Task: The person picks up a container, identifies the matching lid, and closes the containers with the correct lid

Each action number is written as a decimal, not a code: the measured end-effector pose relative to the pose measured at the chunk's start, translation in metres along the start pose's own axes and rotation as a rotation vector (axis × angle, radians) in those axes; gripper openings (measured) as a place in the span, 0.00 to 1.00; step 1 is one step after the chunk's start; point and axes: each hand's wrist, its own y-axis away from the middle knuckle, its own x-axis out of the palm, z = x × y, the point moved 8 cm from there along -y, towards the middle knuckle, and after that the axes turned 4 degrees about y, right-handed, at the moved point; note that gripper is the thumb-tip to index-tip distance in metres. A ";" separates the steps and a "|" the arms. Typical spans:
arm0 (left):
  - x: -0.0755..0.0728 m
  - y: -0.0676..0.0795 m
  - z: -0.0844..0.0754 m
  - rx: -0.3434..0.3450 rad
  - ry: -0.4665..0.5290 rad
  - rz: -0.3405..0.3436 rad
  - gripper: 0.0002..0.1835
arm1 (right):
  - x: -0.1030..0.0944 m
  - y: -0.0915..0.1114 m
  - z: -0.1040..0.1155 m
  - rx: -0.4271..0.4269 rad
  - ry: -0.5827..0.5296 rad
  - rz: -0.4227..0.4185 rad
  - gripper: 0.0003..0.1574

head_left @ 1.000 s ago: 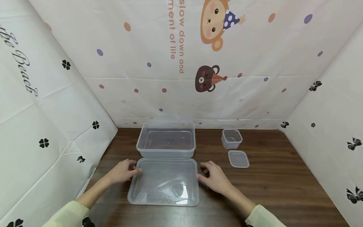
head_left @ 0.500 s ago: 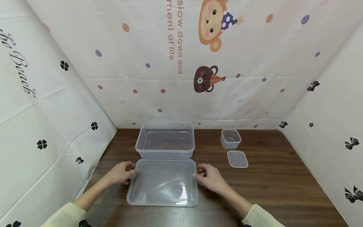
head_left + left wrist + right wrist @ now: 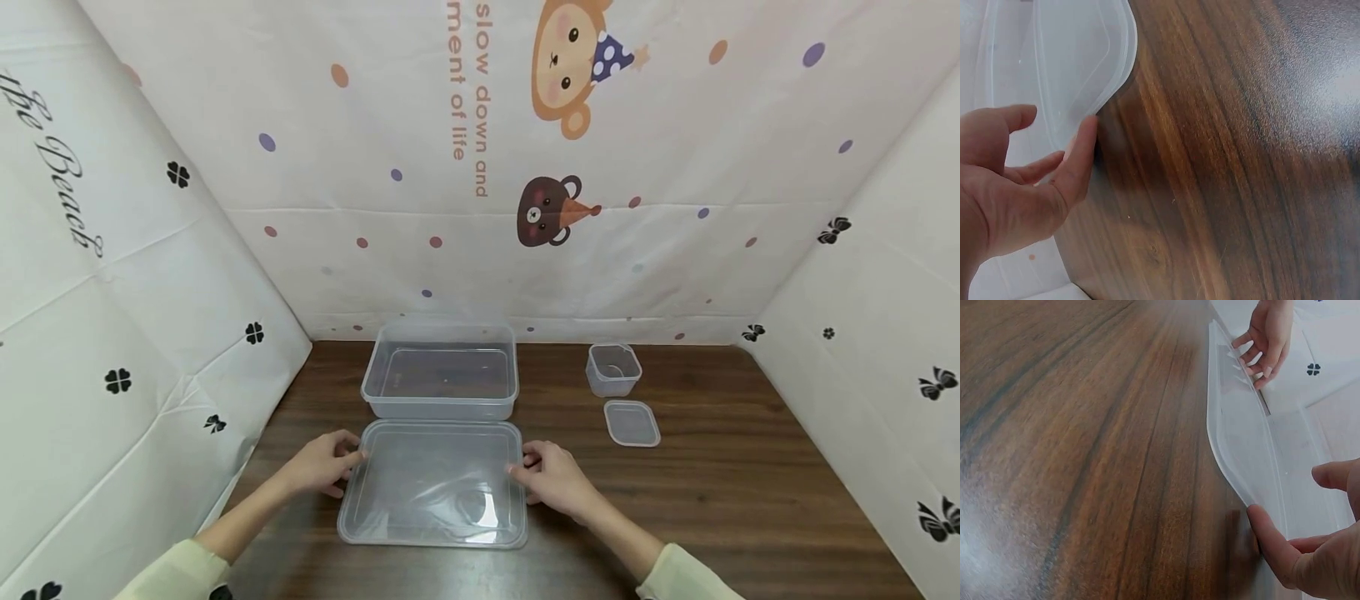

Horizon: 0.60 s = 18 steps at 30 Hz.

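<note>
A large clear plastic lid [image 3: 431, 492] lies on the dark wooden table, directly in front of a large clear rectangular container [image 3: 442, 408]. At its left edge is my left hand [image 3: 318, 462], fingertips touching the rim and thumb extended above it. In the left wrist view, a gap separates that hand's thumb from its fingers [image 3: 1082, 156]. My right hand [image 3: 558, 479] is at the opposite edge, thumb over the rim. The right wrist view shows one of its fingers [image 3: 1266, 534] against the lid's edge, with the thumb standing apart.
A small clear square container [image 3: 612, 371] stands at the back right, its small lid [image 3: 632, 423] lying flat in front of it. Printed white cloth walls [image 3: 450, 275] enclose the table [image 3: 720, 500] at the back and both sides.
My right hand has moved left until its fingers meet the large lid's edge. The left hand has shifted slightly at its side. The lid and containers stay in place.
</note>
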 end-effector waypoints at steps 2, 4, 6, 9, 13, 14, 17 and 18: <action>0.001 0.001 0.000 -0.007 0.000 -0.005 0.25 | 0.001 0.001 -0.001 0.009 -0.017 0.004 0.38; 0.001 0.001 0.000 -0.014 -0.003 -0.014 0.24 | 0.001 0.001 -0.001 0.015 -0.039 0.007 0.38; 0.001 0.001 0.000 -0.018 -0.006 -0.024 0.24 | 0.001 0.002 -0.001 0.021 -0.061 0.014 0.38; 0.003 0.003 -0.001 -0.019 -0.014 -0.029 0.23 | 0.001 0.002 -0.002 0.031 -0.082 0.024 0.38; 0.004 0.005 -0.005 -0.017 -0.025 -0.038 0.21 | 0.000 0.004 -0.003 0.042 -0.093 0.030 0.38; 0.004 0.005 -0.006 -0.016 -0.028 -0.039 0.21 | 0.000 0.004 -0.004 0.045 -0.096 0.028 0.38; 0.005 0.006 -0.009 -0.013 -0.030 -0.044 0.21 | -0.002 0.006 -0.004 0.054 -0.108 0.011 0.38; 0.005 0.007 -0.009 -0.013 -0.028 -0.044 0.22 | -0.003 0.006 -0.004 0.057 -0.113 0.006 0.38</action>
